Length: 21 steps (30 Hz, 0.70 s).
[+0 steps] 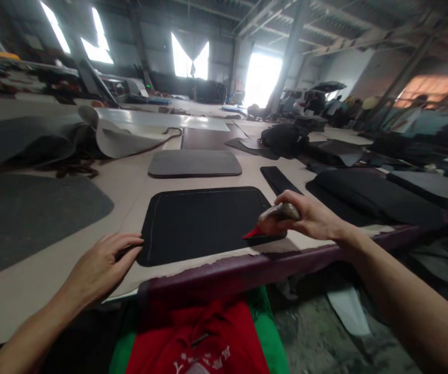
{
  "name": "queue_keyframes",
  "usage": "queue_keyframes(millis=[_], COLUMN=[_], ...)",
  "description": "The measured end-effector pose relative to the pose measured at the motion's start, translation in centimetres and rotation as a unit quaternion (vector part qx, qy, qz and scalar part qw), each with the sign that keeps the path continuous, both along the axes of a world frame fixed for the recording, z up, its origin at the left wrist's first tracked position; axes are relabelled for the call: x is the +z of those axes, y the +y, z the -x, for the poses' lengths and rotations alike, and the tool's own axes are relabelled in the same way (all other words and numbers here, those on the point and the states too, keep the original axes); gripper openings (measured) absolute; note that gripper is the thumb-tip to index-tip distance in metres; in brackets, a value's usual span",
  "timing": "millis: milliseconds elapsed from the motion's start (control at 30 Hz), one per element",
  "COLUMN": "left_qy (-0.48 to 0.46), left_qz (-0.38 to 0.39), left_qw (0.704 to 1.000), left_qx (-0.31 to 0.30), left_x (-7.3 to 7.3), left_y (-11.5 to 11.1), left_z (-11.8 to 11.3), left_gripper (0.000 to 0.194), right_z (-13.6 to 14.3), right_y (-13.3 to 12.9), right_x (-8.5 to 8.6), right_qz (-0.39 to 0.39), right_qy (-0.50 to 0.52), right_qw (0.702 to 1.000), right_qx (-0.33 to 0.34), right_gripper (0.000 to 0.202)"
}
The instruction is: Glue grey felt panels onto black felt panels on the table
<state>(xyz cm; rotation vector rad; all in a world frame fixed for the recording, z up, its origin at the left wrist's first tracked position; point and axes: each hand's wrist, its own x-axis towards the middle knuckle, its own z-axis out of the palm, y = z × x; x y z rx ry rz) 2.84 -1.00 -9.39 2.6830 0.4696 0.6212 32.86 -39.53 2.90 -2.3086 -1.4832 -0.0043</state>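
A black rounded rectangular panel [204, 223] lies flat on the table before me, with a thin pale line running just inside its edges. At its left edge is my left hand [105, 259], thumb and fingertips pinching the rim. My right hand [304, 213] is closed around a worn, grimy-handled tool [284, 210] over the panel's right side. The tool's red pointed tip [252, 234] slants down to the left, at or just above the panel near its front edge. What kind of tool it is I cannot make out.
Behind the panel sits a stack of grey rounded pieces [195, 163]. A narrow black strip [280, 182] lies to its right. Black pieces [372, 195] are piled at the far right, a grey sheet [33, 218] at left. Maroon material [247, 270] hangs over the front edge.
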Motion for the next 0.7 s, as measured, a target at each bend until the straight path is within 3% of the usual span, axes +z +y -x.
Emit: queue_keyframes(millis=[200, 333, 700], left_qy=[-0.014, -0.023, -0.031], left_qz=[0.019, 0.020, 0.015], left_qw=[1.000, 0.999, 0.999], left_qx=[-0.006, -0.012, -0.020], left_x=[0.0, 0.3, 0.8], left_y=[-0.1, -0.9, -1.9], left_z=[0.0, 0.2, 0.3], left_gripper=[0.034, 0.030, 0.020], right_z=[1.5, 2.8, 6.3], right_y=[5.6, 9.2, 17.1], right_x=[0.9, 0.4, -1.0], right_qz=[0.021, 0.001, -0.018], right_qy=[-0.002, -0.020, 0.000], right_qw=[0.994, 0.986, 0.969], right_qx=[0.107, 0.165, 0.247], right_gripper=[0.033, 0.033, 0.036])
